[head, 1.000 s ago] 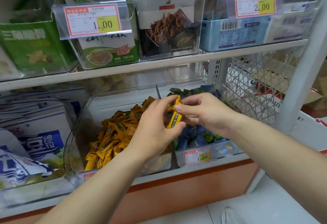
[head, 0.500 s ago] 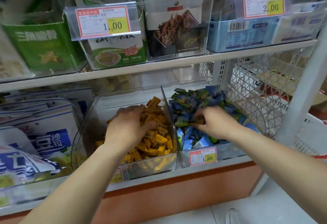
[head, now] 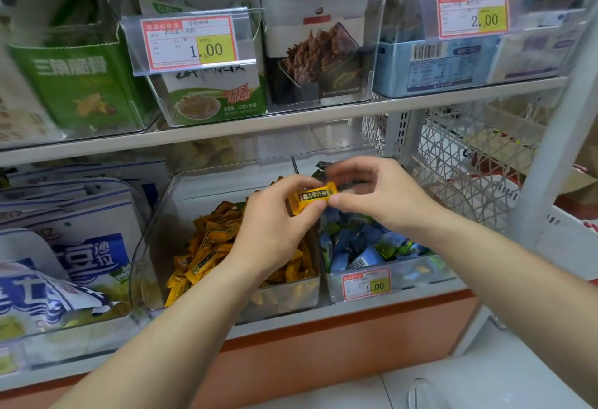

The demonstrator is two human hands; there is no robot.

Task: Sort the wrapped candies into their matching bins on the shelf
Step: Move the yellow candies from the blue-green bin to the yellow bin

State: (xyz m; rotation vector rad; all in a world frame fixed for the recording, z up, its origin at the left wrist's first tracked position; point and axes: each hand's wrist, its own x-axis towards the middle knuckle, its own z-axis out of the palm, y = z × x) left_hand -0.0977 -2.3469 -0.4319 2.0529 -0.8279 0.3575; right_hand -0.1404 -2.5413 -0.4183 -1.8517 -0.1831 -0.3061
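Observation:
A yellow wrapped candy is held above the divider between two clear bins on the lower shelf. My left hand pinches its left end and my right hand pinches its right end. The left bin holds a heap of yellow candies. The right bin holds blue and green candies, partly hidden by my right hand.
White and blue snack bags fill the bin at the left. The upper shelf carries boxed snacks behind price tags. A white wire mesh panel and a white upright post stand at the right.
Half a second ago each hand was down in its own bin. Both have risen and met above the divider, with a yellow candy now pinched between them.

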